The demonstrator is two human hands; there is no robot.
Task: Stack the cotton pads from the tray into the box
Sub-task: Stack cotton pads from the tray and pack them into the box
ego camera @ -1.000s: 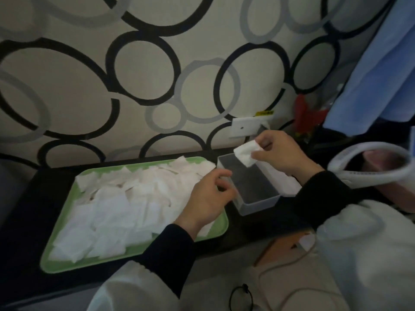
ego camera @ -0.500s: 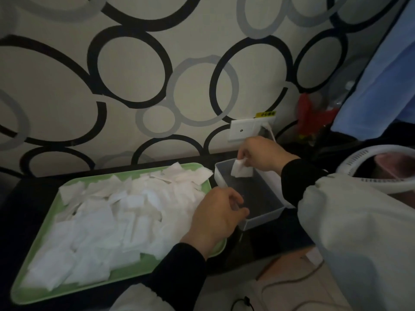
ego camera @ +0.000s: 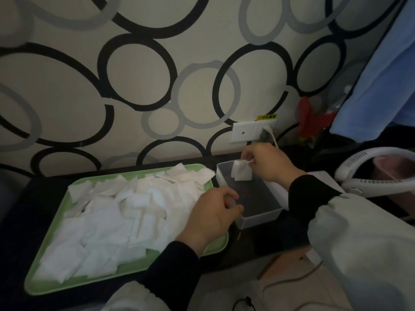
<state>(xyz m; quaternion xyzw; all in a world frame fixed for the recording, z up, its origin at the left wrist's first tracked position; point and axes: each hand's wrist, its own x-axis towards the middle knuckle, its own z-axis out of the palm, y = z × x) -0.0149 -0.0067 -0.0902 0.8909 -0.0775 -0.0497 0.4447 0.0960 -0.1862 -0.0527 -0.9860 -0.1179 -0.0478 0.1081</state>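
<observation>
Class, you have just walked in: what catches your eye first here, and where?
A heap of white cotton pads fills the green tray on the left. Right of it, the right hand pinches a pad at the clear box's far end, while the left hand holds its near corner.

A dark table [ego camera: 269, 239] runs along the patterned wall. On it a green tray [ego camera: 215, 246] lies at the left, and just beside its right edge stands a clear box [ego camera: 258, 221]. A white sheet [ego camera: 323, 178] lies flat just right of the box.
</observation>
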